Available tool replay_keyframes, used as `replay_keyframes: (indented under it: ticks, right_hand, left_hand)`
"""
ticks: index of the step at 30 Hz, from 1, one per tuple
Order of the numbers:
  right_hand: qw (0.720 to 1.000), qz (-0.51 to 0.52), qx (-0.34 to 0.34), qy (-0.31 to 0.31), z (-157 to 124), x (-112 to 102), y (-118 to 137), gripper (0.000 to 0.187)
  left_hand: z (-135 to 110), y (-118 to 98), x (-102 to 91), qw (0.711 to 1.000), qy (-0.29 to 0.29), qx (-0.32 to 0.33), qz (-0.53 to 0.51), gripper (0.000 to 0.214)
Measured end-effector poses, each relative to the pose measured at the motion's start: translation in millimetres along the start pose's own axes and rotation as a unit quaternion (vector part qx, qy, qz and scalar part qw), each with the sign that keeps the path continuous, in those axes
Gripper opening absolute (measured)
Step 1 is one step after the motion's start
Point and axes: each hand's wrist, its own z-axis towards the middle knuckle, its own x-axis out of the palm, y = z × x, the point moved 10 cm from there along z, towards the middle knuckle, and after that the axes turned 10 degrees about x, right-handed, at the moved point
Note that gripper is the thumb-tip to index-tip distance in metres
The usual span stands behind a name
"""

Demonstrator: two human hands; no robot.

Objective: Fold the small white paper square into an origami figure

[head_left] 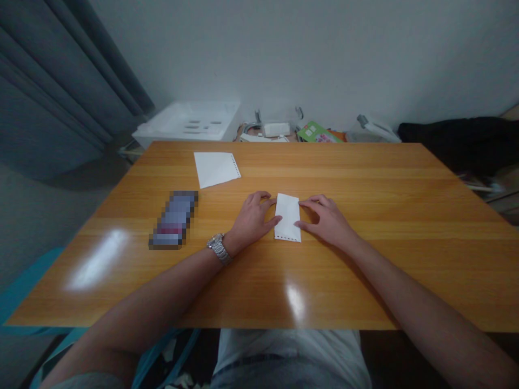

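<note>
A narrow piece of white notebook paper (288,216), apparently folded, lies on the wooden table in front of me, its punched edge towards me. My left hand (253,217) grips the paper's left side, thumb on top and fingertips at the edge. On the opposite side, my right hand (324,216) holds the right edge between thumb and fingers. Whether any fingertip reaches under the paper is hard to see. A metal watch (219,248) is on my left wrist.
Another white sheet (216,168) with a punched right edge lies farther back on the table (385,189). A phone-shaped, pixelated object (174,220) rests to the left. Behind the table are a white foam box (190,121), a green booklet (318,132) and dark cloth (454,140).
</note>
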Motion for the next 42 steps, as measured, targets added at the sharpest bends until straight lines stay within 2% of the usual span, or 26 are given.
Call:
replay_keyframes:
  ticks: [7,11,13,18,23,33,42]
  right_hand:
    - [1.0,0.013,0.01,-0.005,1,2,-7,0.055]
    - [1.0,0.02,0.013,-0.006,2,3,-9,0.055]
    - [1.0,0.028,0.01,-0.003,2,4,-9,0.051]
    - [0.999,0.041,-0.004,0.009,2,7,-6,0.033]
    - [0.998,0.049,-0.028,0.012,1,8,-1,0.022]
    - [0.998,0.043,-0.043,0.02,-1,6,7,0.016]
    - [0.997,0.058,-0.038,0.024,0,4,11,0.013]
  left_hand:
    - [5,-4,1.6,0.997,0.026,0.007,-0.071,0.032]
    - [7,-4,1.1,0.996,0.025,0.002,-0.088,0.036]
    - [7,-2,2.1,0.997,0.027,0.0,-0.078,0.036]
    - [7,-3,6.7,0.998,0.044,0.032,-0.036,0.015]
    - [7,-5,7.3,0.998,0.051,0.044,-0.015,0.017]
    - [6,-4,9.1,0.997,0.048,0.041,-0.04,0.016]
    - [6,-6,7.3,0.998,0.039,0.054,-0.01,0.022]
